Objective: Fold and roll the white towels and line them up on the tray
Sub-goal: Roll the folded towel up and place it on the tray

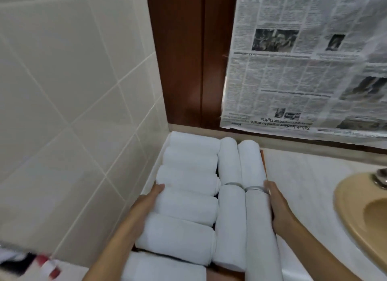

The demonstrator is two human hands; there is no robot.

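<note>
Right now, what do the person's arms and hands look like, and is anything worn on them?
The left hand and the right hand are bare: no glove, ring, watch or bracelet shows. Both arms are uncovered down to the frame edge, with no sleeve in view.

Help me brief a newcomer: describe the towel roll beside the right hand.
Left of the beige sink, a tray of white rolls fills the counter corner. The towel roll is the near lengthwise one beside the right hand, outermost on the tray's right edge, unlike its twin further left.

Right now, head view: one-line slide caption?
Left hand and right hand flank a tray of rolled white towels beside the sink.
</note>
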